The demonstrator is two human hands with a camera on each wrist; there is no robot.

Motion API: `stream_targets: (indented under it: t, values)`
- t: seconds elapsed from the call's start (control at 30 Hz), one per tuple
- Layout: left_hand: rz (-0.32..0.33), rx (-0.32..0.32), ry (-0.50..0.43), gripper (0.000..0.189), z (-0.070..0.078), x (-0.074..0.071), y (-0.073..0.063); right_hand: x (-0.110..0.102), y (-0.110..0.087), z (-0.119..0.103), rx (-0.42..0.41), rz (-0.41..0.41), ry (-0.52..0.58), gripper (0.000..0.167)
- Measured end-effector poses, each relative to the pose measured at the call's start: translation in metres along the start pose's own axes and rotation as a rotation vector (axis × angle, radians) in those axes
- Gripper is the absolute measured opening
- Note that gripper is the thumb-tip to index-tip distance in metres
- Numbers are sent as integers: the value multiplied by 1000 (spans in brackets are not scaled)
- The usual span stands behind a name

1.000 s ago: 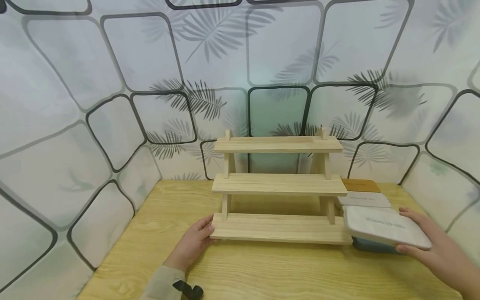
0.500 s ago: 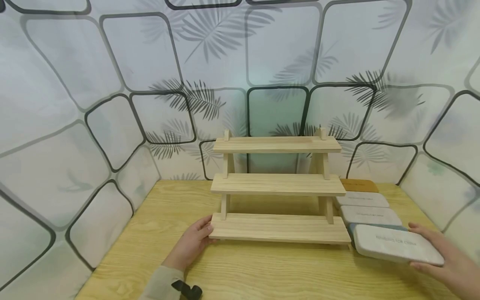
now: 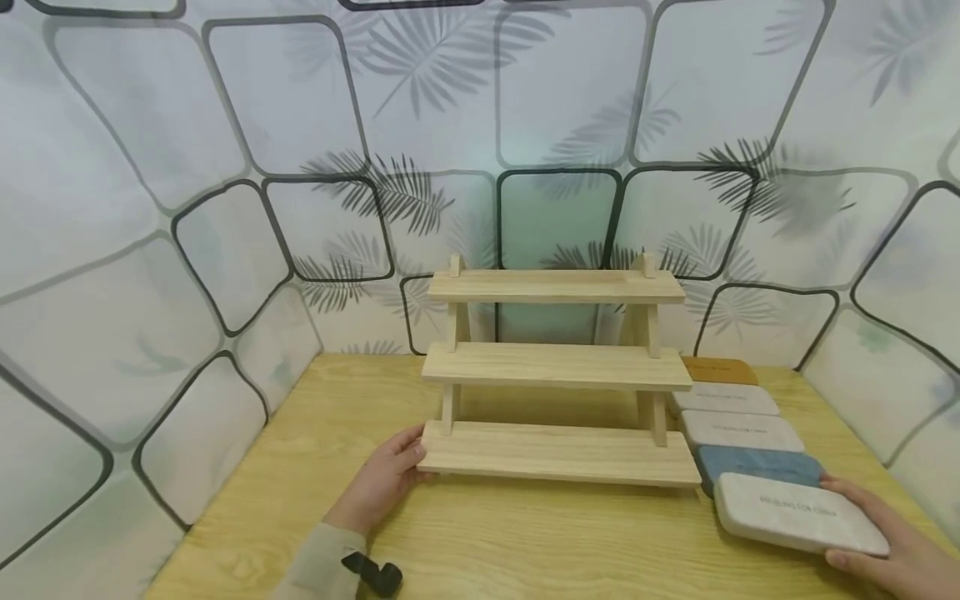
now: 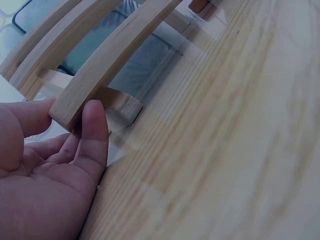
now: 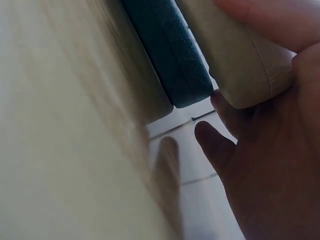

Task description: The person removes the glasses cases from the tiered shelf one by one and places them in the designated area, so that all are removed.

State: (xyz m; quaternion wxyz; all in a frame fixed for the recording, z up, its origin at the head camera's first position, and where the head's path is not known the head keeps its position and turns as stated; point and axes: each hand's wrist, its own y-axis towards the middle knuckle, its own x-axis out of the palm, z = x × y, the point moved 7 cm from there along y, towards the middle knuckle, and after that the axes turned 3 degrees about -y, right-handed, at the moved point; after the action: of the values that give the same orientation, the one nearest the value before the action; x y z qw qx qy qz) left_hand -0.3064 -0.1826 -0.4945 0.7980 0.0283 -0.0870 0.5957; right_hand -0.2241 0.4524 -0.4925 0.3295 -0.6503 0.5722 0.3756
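Observation:
My left hand (image 3: 381, 483) pinches the left end of the lowest shelf (image 3: 558, 451) of a three-tier wooden display stand. In the left wrist view, thumb and fingers lie on either side of that shelf end (image 4: 75, 102). At the right, my right hand (image 3: 881, 529) grips the right end of an off-white oblong case (image 3: 802, 510) with faint lettering. This case is tilted and overlaps the front of a blue case (image 3: 761, 467). From the right wrist, the held case (image 5: 245, 65) shows a rounded, seamed end, with the blue case (image 5: 175, 60) beside it.
Behind the blue case, two more off-white cases (image 3: 741, 431) and an orange-brown one (image 3: 720, 370) form a row along the stand's right side. Everything rests on a wood-grain table (image 3: 525, 542). A patterned wall covering (image 3: 555, 100) surrounds the back and sides.
My right hand has brought the off-white case from above the row toward the front right and lowered it, exposing the blue case. My left hand stays on the shelf end.

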Motion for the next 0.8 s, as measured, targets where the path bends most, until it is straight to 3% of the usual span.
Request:
stream_targets:
  t: [0.13, 0.37, 0.8]
  values:
    - [-9, -6, 0, 58, 1, 0, 1, 2, 0, 4, 5, -22, -9, 89]
    - [-5, -16, 5, 58, 2, 1, 2, 0, -2, 2, -61, 38, -18, 83]
    - [-7, -11, 3, 60, 2, 0, 2, 4, -1, 4, -15, -3, -50, 81]
